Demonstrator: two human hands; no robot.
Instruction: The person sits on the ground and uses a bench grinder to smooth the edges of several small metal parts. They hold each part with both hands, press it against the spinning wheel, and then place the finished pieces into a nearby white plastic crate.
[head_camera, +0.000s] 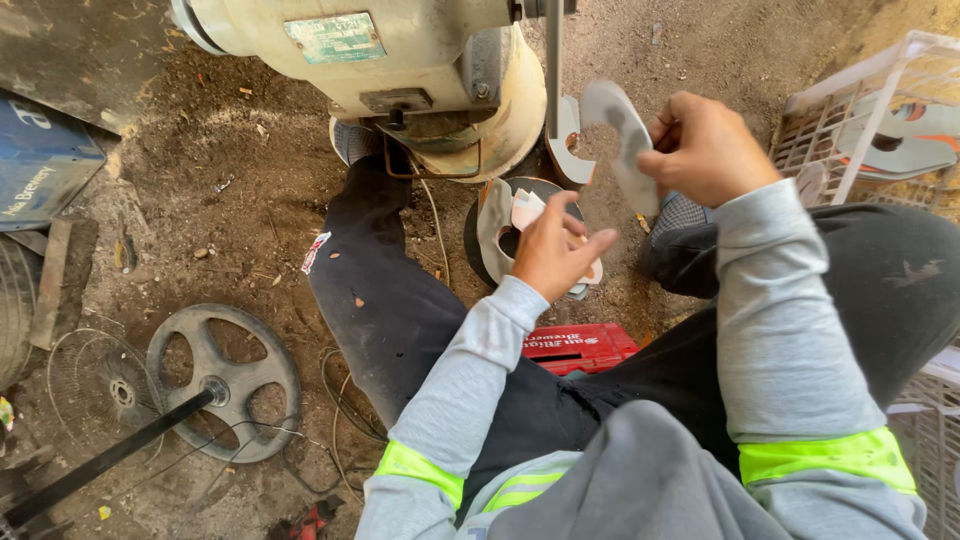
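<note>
Beside the cream motor housing, the right hand grips a grey crescent-shaped flat cutout, the left hand rests loosely open on the stacked cutouts below, and more fill the white plastic crate.

- Rough workshop or scrapyard, dirt floor.
- Landmark: cream motor-driven machine, top centre.
- Below-left of it: 1 spoked metal wheel on a shaft, loose wires.
- Right of it: white plastic crate of cut pieces.

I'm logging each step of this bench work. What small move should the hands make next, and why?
Probably the left hand closes on the top flat piece of the stack beneath it: its fingers are spread just above, while the right hand already grips a grey cut-out piece.
</note>
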